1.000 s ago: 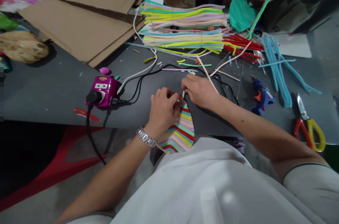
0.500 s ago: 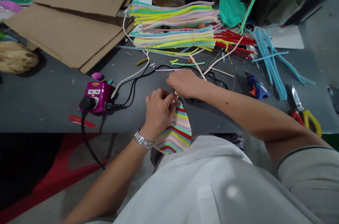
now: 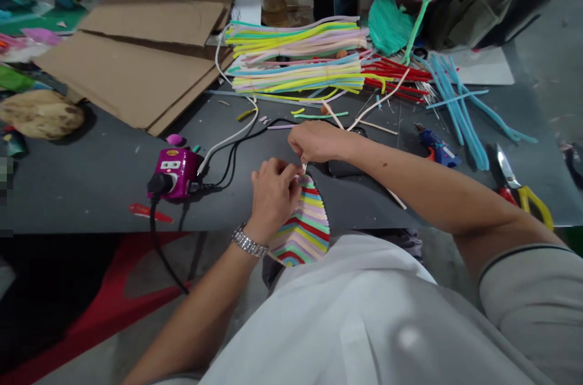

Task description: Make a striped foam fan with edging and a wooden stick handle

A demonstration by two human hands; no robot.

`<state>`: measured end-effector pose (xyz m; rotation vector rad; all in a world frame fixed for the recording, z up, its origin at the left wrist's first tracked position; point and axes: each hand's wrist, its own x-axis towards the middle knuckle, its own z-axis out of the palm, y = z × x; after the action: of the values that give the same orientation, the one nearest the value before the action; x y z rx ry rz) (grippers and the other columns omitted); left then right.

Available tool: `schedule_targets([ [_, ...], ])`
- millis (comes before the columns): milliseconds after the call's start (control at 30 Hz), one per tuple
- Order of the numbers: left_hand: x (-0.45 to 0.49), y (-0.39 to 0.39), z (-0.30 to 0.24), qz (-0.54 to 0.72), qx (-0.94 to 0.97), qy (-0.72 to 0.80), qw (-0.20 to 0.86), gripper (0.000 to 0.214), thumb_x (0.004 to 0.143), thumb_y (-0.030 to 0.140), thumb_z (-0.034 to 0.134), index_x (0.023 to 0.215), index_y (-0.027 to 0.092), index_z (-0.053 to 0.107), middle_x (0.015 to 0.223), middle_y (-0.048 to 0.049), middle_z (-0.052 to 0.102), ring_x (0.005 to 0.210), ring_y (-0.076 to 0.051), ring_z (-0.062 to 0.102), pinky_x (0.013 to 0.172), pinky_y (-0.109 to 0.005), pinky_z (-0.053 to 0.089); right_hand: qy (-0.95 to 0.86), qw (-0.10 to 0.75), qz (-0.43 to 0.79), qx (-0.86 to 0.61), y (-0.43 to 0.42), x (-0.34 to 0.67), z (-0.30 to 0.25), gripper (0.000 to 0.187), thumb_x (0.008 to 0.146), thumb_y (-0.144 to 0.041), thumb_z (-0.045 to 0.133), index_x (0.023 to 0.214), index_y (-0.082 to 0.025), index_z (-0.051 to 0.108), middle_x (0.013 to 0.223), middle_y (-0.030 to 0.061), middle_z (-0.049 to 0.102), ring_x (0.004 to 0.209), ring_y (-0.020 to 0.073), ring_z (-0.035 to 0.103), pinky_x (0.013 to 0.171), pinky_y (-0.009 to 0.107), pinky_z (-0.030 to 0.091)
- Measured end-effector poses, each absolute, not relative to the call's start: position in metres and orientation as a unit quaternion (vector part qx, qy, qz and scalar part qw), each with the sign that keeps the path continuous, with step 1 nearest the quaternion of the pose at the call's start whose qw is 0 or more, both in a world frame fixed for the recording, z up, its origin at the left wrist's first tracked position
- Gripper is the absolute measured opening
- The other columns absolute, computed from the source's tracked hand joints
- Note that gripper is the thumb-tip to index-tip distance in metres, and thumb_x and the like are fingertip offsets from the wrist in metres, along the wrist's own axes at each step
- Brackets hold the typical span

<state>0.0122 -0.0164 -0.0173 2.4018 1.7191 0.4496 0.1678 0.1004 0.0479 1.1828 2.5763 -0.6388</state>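
Note:
A leaf-shaped piece striped with many-coloured pipe cleaners (image 3: pixel 306 230) lies over the table's front edge against the white shirt. My left hand (image 3: pixel 274 194), with a metal watch at the wrist, is closed on its upper left part, thumb and index finger near the tip. Just above, my right hand (image 3: pixel 313 141) has its fingers pinched on a pale pipe cleaner (image 3: pixel 305 167) at the piece's tip. Another pale length (image 3: pixel 396 198) sticks out below my right forearm; whether it joins the pinched one is hidden.
Bundled pipe cleaners (image 3: pixel 296 78) lie at the back, with loose blue ones (image 3: pixel 460 112) to the right. A blue glue gun (image 3: pixel 437 147) and scissors (image 3: pixel 519 184) are right of my forearm. On the left are a purple power socket (image 3: pixel 175 172) with cords and cardboard sheets (image 3: pixel 136 75).
The view has shifted slightly. A pale length now shows below my right forearm. Both hands stay at the striped piece's tip, the right one turned a little.

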Motion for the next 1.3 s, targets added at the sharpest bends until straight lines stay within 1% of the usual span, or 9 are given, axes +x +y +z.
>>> schedule_targets([
  [167,0.012,-0.016,-0.017,0.143,0.801,0.576,0.076,0.022,0.096,0.018,0.056,0.110,0.023,0.073,0.108,-0.0116,0.064,0.099,-0.030,0.058,0.077,-0.040,0.035,0.882,0.143,-0.224,0.389,0.104,0.170,0.047,0.024,0.082,-0.019,0.082,0.105,-0.015,0.079,0.101,0.0128,0.080,0.096,0.0252,0.071,0.067,0.030,0.034],
  [300,0.012,-0.017,-0.016,0.142,0.799,0.580,0.076,0.021,0.097,0.019,0.056,0.110,0.022,0.072,0.108,-0.0119,0.064,0.099,-0.030,0.058,0.078,-0.040,0.036,0.894,0.147,-0.222,0.360,0.104,0.171,0.048,0.026,0.081,-0.024,0.084,0.105,-0.015,0.077,0.101,0.0114,0.080,0.092,0.0240,0.069,0.067,0.030,0.031],
  [467,0.011,-0.017,-0.018,0.144,0.802,0.575,0.076,0.022,0.096,0.018,0.057,0.110,0.023,0.073,0.108,-0.0111,0.065,0.099,-0.029,0.058,0.079,-0.041,0.036,0.907,0.129,-0.213,0.340,0.099,0.172,0.050,0.020,0.085,-0.022,0.078,0.104,-0.015,0.077,0.101,0.0104,0.079,0.091,0.0231,0.068,0.067,0.031,0.029],
  [633,0.010,-0.015,-0.019,0.144,0.803,0.574,0.076,0.024,0.096,0.017,0.056,0.111,0.024,0.073,0.107,-0.0111,0.065,0.096,-0.029,0.058,0.077,-0.041,0.036,0.919,0.099,-0.192,0.330,0.095,0.170,0.044,0.017,0.088,-0.018,0.070,0.103,-0.015,0.077,0.105,0.0127,0.079,0.097,0.0251,0.068,0.069,0.032,0.030],
  [767,0.010,-0.015,-0.020,0.147,0.806,0.568,0.079,0.026,0.095,0.015,0.056,0.113,0.024,0.073,0.107,-0.0106,0.065,0.095,-0.028,0.058,0.077,-0.040,0.036,0.919,0.104,-0.178,0.335,0.092,0.168,0.042,0.016,0.088,-0.020,0.072,0.103,-0.015,0.077,0.106,0.0140,0.079,0.100,0.0272,0.069,0.067,0.032,0.029],
  [867,0.010,-0.015,-0.020,0.147,0.806,0.568,0.080,0.026,0.094,0.014,0.057,0.112,0.024,0.073,0.106,-0.0104,0.065,0.095,-0.028,0.059,0.078,-0.040,0.037,0.916,0.102,-0.179,0.343,0.093,0.168,0.042,0.016,0.087,-0.020,0.073,0.101,-0.015,0.077,0.106,0.0139,0.079,0.097,0.0262,0.069,0.066,0.032,0.028],
  [1100,0.011,-0.016,-0.019,0.146,0.791,0.589,0.079,0.022,0.096,0.020,0.059,0.113,0.023,0.073,0.109,-0.0120,0.066,0.100,-0.030,0.059,0.080,-0.041,0.040,0.906,0.095,-0.248,0.328,0.101,0.173,0.042,0.017,0.082,-0.016,0.074,0.098,-0.018,0.078,0.099,0.0065,0.080,0.086,0.0188,0.065,0.065,0.030,0.027],
  [1200,0.010,-0.016,-0.019,0.147,0.789,0.591,0.080,0.020,0.094,0.019,0.061,0.111,0.023,0.072,0.109,-0.0119,0.067,0.101,-0.030,0.059,0.080,-0.041,0.041,0.907,0.110,-0.242,0.326,0.101,0.171,0.042,0.015,0.083,-0.018,0.075,0.097,-0.019,0.080,0.098,0.0070,0.080,0.087,0.0199,0.066,0.065,0.030,0.027],
  [1300,0.010,-0.015,-0.020,0.147,0.792,0.586,0.085,0.022,0.093,0.017,0.060,0.110,0.023,0.072,0.109,-0.0113,0.066,0.101,-0.030,0.059,0.082,-0.042,0.041,0.907,0.126,-0.234,0.327,0.100,0.167,0.045,0.018,0.084,-0.019,0.073,0.100,-0.019,0.081,0.100,0.0092,0.081,0.090,0.0220,0.068,0.066,0.031,0.030],
])
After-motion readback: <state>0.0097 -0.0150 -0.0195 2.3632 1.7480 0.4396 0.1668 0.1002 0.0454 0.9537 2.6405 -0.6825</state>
